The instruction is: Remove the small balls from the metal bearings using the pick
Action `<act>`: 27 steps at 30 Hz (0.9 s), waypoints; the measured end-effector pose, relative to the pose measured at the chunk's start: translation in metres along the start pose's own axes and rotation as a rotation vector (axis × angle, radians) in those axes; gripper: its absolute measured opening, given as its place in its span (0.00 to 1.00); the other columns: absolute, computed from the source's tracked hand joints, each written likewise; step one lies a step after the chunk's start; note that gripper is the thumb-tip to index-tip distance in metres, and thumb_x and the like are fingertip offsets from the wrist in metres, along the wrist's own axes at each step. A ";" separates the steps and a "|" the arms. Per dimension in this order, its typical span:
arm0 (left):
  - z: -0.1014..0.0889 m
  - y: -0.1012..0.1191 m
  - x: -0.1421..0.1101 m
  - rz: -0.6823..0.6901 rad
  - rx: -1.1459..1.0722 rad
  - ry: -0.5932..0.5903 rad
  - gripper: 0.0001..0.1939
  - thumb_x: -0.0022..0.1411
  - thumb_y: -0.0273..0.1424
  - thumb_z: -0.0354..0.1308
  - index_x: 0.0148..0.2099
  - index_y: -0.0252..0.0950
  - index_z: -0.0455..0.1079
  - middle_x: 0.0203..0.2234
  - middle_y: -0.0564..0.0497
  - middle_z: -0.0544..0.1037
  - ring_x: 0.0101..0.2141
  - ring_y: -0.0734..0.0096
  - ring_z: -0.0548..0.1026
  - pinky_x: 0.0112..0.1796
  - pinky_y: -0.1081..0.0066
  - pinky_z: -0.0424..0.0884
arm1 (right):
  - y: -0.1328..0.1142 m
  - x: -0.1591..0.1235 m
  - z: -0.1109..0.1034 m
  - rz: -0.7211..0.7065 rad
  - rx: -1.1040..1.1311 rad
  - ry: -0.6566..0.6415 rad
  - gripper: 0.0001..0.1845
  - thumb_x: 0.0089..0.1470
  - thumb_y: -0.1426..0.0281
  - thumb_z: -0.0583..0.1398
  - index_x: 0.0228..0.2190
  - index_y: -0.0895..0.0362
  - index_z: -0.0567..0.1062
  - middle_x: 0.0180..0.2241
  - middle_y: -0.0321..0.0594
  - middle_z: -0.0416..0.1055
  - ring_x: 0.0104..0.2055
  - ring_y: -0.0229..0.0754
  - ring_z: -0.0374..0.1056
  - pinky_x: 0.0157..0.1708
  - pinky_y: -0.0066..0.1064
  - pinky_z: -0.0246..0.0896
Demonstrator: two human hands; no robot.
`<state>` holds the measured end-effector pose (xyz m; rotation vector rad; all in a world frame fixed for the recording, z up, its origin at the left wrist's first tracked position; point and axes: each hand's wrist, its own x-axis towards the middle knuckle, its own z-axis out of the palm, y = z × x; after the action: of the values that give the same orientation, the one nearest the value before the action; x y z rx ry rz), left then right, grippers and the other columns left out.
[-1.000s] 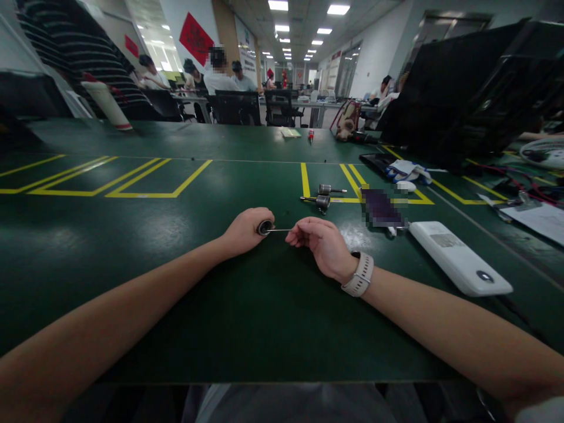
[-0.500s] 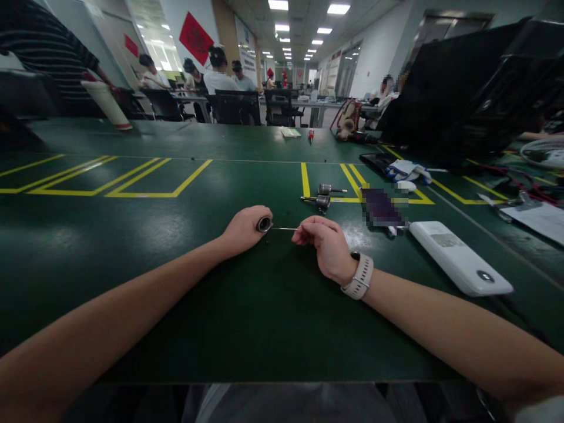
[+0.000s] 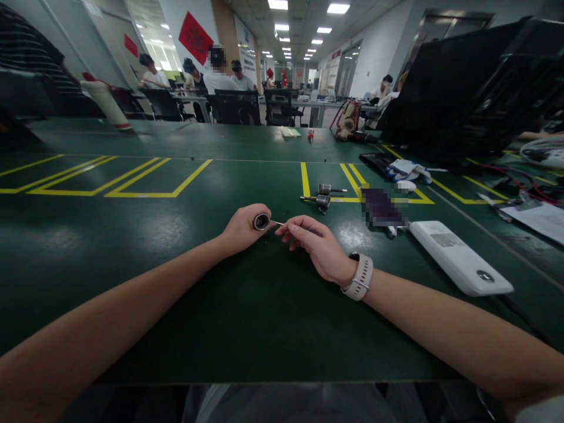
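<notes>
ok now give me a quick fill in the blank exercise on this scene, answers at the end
A thin rod shows between the left hand and the right hand; a watch circles the right ____.
Counting the cylindrical metal part in the left hand and those lying by the tape, there are ____.
The tape on the table is ____.

Missing words: wrist; three; yellow.

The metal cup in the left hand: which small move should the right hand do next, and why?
Probably the right hand should ease the thin rod slightly toward the cup: the rod points at its rim, the left hand holds the cup with its open end showing, and contact is hard to tell.
</notes>
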<state>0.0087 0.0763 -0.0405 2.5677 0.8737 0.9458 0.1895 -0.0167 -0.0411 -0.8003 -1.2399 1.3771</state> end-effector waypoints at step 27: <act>-0.001 0.001 0.000 0.105 0.247 -0.160 0.04 0.57 0.26 0.51 0.29 0.34 0.63 0.24 0.53 0.67 0.26 0.72 0.66 0.30 0.71 0.61 | -0.003 -0.002 0.000 -0.101 -0.302 0.033 0.09 0.55 0.68 0.56 0.29 0.57 0.75 0.31 0.38 0.72 0.35 0.39 0.67 0.36 0.34 0.60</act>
<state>0.0083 0.0751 -0.0391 2.8763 0.8650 0.6831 0.1908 -0.0189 -0.0383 -0.9495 -1.4633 1.1052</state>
